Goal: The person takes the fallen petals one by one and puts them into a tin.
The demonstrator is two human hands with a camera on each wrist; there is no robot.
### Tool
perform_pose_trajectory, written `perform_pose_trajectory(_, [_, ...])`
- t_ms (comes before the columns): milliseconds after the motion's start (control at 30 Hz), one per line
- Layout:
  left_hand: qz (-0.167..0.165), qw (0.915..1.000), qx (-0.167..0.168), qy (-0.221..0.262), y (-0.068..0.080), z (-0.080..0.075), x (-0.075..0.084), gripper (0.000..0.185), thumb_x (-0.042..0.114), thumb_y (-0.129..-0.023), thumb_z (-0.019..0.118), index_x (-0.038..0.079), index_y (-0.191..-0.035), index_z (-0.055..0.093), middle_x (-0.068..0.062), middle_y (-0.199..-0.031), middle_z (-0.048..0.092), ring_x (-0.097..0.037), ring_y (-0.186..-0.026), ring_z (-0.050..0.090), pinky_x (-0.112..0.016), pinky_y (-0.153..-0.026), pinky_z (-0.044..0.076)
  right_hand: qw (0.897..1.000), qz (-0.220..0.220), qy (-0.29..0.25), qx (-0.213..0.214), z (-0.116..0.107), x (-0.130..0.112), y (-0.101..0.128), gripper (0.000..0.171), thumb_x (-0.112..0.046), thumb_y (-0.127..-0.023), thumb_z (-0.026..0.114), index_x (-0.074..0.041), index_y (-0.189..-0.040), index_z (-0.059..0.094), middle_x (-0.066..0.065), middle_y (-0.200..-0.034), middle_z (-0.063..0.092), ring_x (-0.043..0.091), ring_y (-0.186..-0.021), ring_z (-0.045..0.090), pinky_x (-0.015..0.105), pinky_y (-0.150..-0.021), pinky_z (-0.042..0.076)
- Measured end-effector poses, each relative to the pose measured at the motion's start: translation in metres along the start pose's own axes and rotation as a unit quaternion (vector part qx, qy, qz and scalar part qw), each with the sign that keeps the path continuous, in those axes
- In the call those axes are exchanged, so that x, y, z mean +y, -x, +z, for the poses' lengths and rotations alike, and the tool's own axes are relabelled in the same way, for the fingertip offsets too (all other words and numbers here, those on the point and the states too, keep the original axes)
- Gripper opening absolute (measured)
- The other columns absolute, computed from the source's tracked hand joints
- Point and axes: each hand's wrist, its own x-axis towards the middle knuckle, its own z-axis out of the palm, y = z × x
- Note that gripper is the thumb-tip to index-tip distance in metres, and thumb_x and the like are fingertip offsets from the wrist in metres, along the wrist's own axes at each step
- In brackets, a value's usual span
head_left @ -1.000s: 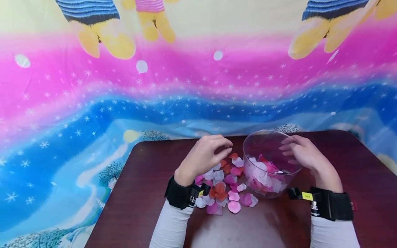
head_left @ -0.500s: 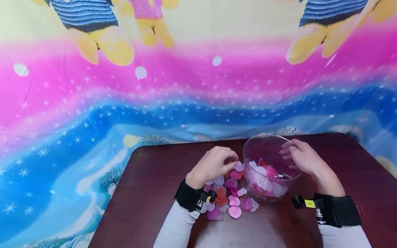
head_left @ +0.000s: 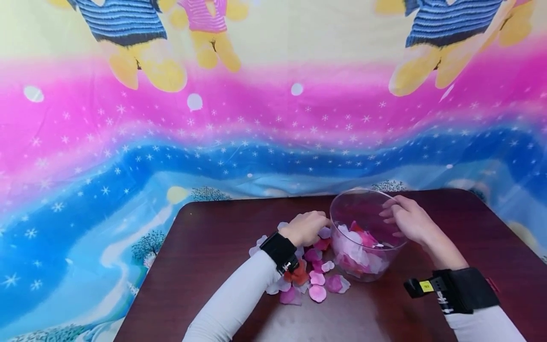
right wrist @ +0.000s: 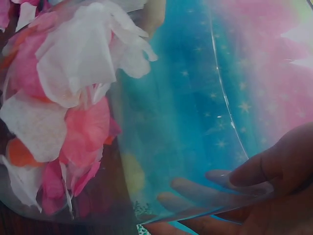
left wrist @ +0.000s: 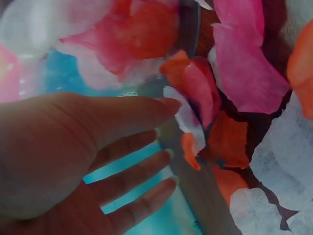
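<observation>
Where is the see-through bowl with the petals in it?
In the head view the clear bowl stands on the brown table, right of the middle. The right hand holds its rim, and loose petals lie just to its left.

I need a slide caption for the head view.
Left hand on loose fabric petals; right hand grips clear plastic bowl.

Our left hand [head_left: 306,228] has dropped from above the loose petals [head_left: 314,278] onto the far part of the pile, just left of the clear bowl [head_left: 366,236], its fingers now nearly straight against the petals. Our forearm has swung in over the pile's left side, covering petals there.
</observation>
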Motion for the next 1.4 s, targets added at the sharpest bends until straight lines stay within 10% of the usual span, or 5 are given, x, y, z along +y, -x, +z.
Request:
perform_pose_trajectory(333, [-0.012, 0.9994, 0.004, -0.031, -0.014, 0.019, -0.001, 0.016, 0.025, -0.092, 0.076, 0.028, -0.108, 0.076, 0.005, -0.111, 0.07, -0.011, -0.102, 0.064, -0.03, -0.081, 0.055, 1.0, -0.003, 0.013, -0.004, 0.001, -0.002, 0.001, 0.039, -0.012, -0.108, 0.026, 0.013, -0.132, 0.045, 0.037, -0.126, 0.059, 0.051, -0.112, 0.062, 0.047, -0.072, 0.06])
perform_pose_trajectory(533, [-0.015, 0.9998, 0.01, -0.009, -0.008, 0.029, -0.005, 0.02, 0.008, -0.089, 0.076, 0.023, -0.102, 0.079, 0.005, -0.103, 0.072, -0.011, -0.095, 0.066, -0.028, -0.077, 0.055, 1.0, 0.001, 0.02, -0.004, 0.002, 0.0, 0.002, 0.038, -0.012, -0.108, 0.027, 0.012, -0.132, 0.045, 0.036, -0.126, 0.06, 0.049, -0.11, 0.063, 0.046, -0.072, 0.06])
perform_pose_trajectory(933, [0.03, 0.9921, 0.023, 0.119, 0.017, 0.003, -0.025, 0.011, 0.004, -0.094, 0.073, 0.01, -0.096, 0.081, 0.002, -0.088, 0.074, -0.006, -0.077, 0.06, -0.016, -0.068, 0.049, 1.0, -0.004, 0.025, 0.002, -0.005, 0.001, 0.002, 0.038, -0.012, -0.109, 0.027, 0.013, -0.133, 0.044, 0.037, -0.127, 0.058, 0.051, -0.113, 0.061, 0.048, -0.073, 0.06])
perform_pose_trajectory(1400, [0.059, 0.9836, 0.064, 0.158, 0.054, -0.036, -0.035, 0.011, 0.007, -0.098, 0.07, 0.01, -0.101, 0.08, -0.002, -0.091, 0.076, -0.007, -0.077, 0.063, -0.022, -0.074, 0.053, 1.0, -0.007, 0.01, -0.003, -0.002, -0.002, 0.001, 0.037, -0.011, -0.108, 0.028, 0.012, -0.133, 0.044, 0.036, -0.127, 0.058, 0.05, -0.113, 0.061, 0.047, -0.074, 0.059])
